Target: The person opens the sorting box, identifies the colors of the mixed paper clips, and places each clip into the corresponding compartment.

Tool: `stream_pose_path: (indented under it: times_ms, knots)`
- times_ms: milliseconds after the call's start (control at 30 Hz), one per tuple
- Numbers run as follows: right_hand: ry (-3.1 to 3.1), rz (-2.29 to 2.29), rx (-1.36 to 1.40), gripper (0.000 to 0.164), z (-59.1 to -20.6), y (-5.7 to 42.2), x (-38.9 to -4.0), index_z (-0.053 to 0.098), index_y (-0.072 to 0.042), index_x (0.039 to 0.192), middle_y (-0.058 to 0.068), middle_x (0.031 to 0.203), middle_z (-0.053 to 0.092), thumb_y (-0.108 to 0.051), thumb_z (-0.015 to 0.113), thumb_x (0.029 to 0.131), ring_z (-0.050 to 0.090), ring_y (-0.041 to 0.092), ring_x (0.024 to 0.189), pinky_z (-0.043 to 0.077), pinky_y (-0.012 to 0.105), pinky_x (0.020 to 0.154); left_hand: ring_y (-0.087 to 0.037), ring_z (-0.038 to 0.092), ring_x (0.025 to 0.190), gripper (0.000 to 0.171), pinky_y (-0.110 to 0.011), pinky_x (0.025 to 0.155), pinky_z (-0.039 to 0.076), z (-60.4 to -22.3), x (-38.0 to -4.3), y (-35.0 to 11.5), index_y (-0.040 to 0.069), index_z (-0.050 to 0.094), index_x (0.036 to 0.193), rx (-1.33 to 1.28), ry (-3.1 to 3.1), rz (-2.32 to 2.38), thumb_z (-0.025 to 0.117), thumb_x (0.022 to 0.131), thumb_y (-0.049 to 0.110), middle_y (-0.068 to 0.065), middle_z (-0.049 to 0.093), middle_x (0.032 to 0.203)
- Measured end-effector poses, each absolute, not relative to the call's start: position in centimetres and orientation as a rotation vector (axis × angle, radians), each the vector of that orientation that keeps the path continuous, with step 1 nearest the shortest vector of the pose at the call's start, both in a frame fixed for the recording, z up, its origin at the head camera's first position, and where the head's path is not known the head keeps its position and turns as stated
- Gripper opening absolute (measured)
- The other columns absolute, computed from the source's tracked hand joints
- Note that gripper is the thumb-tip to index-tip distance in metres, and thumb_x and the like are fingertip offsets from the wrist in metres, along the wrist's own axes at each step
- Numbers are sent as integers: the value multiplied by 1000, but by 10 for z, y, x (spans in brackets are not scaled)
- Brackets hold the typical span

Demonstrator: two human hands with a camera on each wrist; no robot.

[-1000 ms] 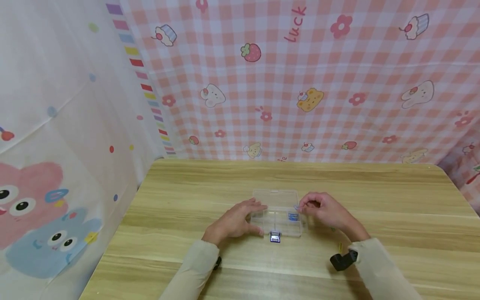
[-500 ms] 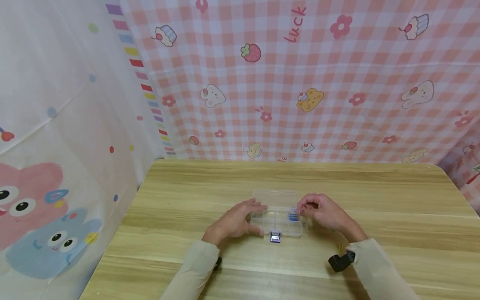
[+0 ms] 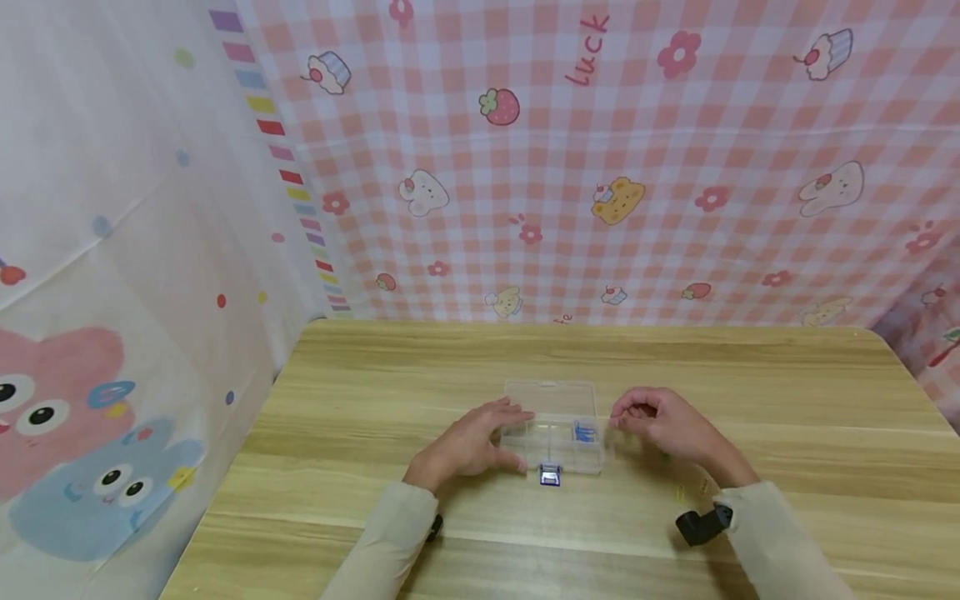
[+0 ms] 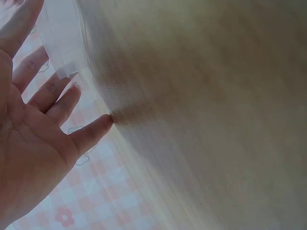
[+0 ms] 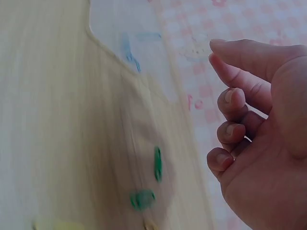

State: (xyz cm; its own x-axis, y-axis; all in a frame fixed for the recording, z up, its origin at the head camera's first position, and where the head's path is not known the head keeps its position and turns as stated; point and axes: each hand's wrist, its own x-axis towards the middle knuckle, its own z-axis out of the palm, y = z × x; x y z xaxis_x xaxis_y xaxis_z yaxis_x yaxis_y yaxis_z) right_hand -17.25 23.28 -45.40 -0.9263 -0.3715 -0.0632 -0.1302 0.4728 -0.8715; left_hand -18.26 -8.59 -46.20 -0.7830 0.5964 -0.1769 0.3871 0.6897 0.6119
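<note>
A clear plastic compartment box stands open, its lid lying back. Blue paper clips occupy its right rear compartment. My left hand spreads at the box's left side, fingers on its edge and thumb near the front. In the left wrist view, the box's clear plastic lies against those fingers. Just off the right side hovers my right hand, thumb and forefinger tips close together, other fingers loosely bent, nothing visible between them. Green clips lie on the table below it in the right wrist view.
A small shiny dark-blue piece sits at the box's front edge. Yellow clips lie near the right wrist, by its black camera. A checked cloth hangs behind the wooden table.
My right hand lowered a blue clip into the right rear compartment, let it go and drew back to the right. The left hand stays at the box.
</note>
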Motion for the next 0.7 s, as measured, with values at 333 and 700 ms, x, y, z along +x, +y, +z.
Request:
stream_pose_path:
  times_ms: [333,700]
  knots:
    - [2591,-1389,-453,6,-456,273,-161,69,-5,93,3,78,57,-9,65,95,46,7,66,43,24,55,-21,24,150,70,-46,122,22,-460,-182,-87,22,51,146,784,2534,796,79,82,36,-2,36,159]
    - [2637,-1323,-346,10,-460,302,-151,69,-4,98,4,83,59,-13,65,96,48,8,69,44,23,57,-22,24,150,70,-47,122,22,-461,-182,-87,22,51,146,784,2530,804,79,83,36,-2,36,159]
